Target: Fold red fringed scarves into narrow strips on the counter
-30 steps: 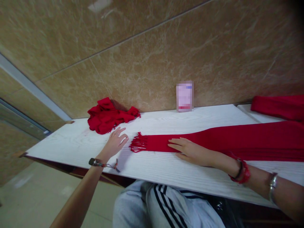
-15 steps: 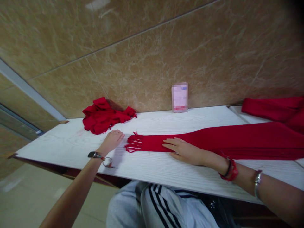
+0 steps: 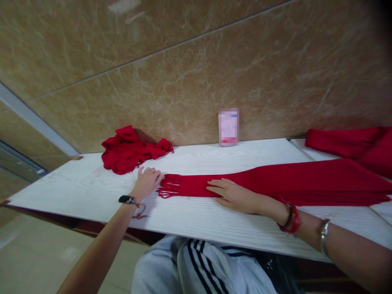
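Head view: a red scarf [image 3: 275, 183] lies stretched along the white tabletop [image 3: 214, 220], running from the right edge toward the middle, its fringe [image 3: 168, 185] pointing left. The right hand [image 3: 234, 195] rests flat on the scarf just behind the fringe, fingers straight and together, pressing the cloth down and gripping nothing. The left hand [image 3: 147, 181] sits at the fringe tips, fingers loosely curled and touching the strands; whether it pinches any of them cannot be told. A crumpled red cloth [image 3: 130, 150] lies near the back edge by the wall, just beyond the left hand, and another red cloth [image 3: 346, 143] lies at the far right back edge.

Risks, as a judgement: the scarf's right stretch lies unweighted, so a pull at the fringe could drag it askew or bunch it under the right palm. The fringe strands may tangle or fold under. The left wrist's dangling bracelet cord [image 3: 139, 210] could snag on the strands. The near edge is close; cloth pushed that way could slide off into the lap.

Writing: a small pink card [image 3: 228, 127] leans on the wall at the back edge; its face is blurred and nothing is readable.
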`<state>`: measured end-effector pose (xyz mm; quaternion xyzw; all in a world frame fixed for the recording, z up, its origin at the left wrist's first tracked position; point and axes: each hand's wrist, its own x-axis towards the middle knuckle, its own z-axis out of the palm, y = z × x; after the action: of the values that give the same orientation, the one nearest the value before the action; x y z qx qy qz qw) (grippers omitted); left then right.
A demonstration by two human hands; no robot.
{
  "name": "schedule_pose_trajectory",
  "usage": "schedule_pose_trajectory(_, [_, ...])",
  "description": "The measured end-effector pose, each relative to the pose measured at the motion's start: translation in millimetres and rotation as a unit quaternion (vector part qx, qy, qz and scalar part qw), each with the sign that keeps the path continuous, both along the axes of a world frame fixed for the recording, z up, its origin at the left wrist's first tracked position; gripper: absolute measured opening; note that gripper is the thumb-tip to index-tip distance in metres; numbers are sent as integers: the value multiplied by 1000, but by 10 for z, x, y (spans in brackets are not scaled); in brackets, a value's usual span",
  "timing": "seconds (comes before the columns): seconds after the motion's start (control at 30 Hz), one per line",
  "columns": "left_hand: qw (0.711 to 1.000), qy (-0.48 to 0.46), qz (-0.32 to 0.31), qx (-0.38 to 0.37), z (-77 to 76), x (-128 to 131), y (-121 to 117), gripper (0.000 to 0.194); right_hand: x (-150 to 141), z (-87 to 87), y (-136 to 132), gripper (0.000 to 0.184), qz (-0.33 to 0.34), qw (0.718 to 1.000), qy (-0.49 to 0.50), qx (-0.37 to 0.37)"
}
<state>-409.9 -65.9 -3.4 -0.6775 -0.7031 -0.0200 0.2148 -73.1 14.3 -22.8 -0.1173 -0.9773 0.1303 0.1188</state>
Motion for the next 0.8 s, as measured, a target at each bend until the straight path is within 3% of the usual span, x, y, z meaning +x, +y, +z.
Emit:
schedule_pose_trajectory(0.07, [998, -15, 49, 38, 52, -1, -26, 25, -1, -11, 2, 43, -1, 1000, 1, 1])
schedule_pose_trajectory(0.1, [998, -29, 43, 44, 79, 51, -21, 24, -2, -15, 2, 43, -2, 1000, 1, 2])
schedule_pose_trajectory(0.17, [997, -68, -38, 27, 110, 228, 19, 22, -3, -19, 3, 43, -3, 1000, 0, 4])
schedule_pose_trajectory(0.27, [973, -114, -196, -46, 69, 485, 94, 26, -2, -11, 1, 43, -2, 1000, -4, 4])
schedule_pose_trajectory(0.33, [969, -105, -209, -78, 3, 505, 98, 26, 1, -2, -1, 43, -2, 1000, -4, 7])
schedule_pose_trajectory(0.4, [984, -80, -142, -75, -47, 373, 46, 24, 3, 8, -5, 43, -2, 1000, -5, 10])
schedule_pose_trajectory(0.53, [996, -15, 83, -26, 24, 23, -153, 19, 4, 23, -15, 43, -4, 1000, -10, 3])
schedule_pose_trajectory(0.6, [995, -28, 99, 9, 110, 39, -235, 21, 5, 25, -18, 43, -4, 1000, -14, -1])
schedule_pose_trajectory(0.67, [997, -77, -4, 14, 162, 213, -276, 25, 6, 21, -15, 43, -5, 1000, -16, -2])
schedule_pose_trajectory(0.73, [981, -111, -153, -42, 155, 437, -286, 26, 8, 14, -9, 43, -6, 1000, -15, -1])
schedule_pose_trajectory(0.8, [964, -93, -228, -97, 115, 568, -287, 24, 10, 12, -4, 43, -6, 1000, -15, -3])
